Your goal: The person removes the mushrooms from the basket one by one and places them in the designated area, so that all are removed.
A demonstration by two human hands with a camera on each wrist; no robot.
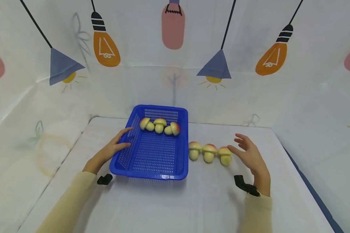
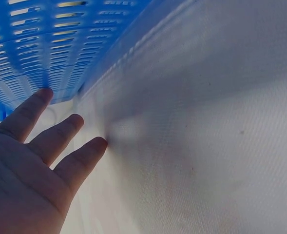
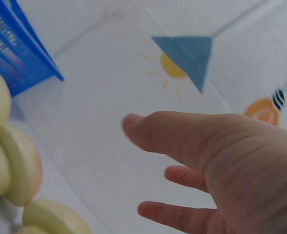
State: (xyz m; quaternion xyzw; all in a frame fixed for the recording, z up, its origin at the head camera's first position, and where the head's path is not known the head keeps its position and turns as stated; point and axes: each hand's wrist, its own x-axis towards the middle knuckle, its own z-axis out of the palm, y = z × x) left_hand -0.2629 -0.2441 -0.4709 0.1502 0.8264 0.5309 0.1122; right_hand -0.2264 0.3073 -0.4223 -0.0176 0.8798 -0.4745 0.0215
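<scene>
Sitting in a row on the tabletop [image 1: 169, 207], three toy mushrooms lie just right of the blue basket [image 1: 151, 170]: the nearest mushroom [image 1: 225, 155] is just beside the right hand [image 1: 250, 155], then a middle mushroom [image 1: 209, 152] and a far mushroom [image 1: 194, 150] that is close against the basket's right wall. Three more mushrooms [image 1: 159, 126] already lie at the back of the basket. The right hand hovers with its grip apart, fingers spread and holding nothing, thumb toward the nearest cap. The left hand [image 1: 112, 150] rests flat, fingers straight, against the basket's left rim. To do the pickup well, I judge the right hand should close on the nearest mushroom alone, across its cap and stem, without knocking the neighbours, which touch one another. Keeping the left hand pressed on the rim should stop the light basket from sliding.
</scene>
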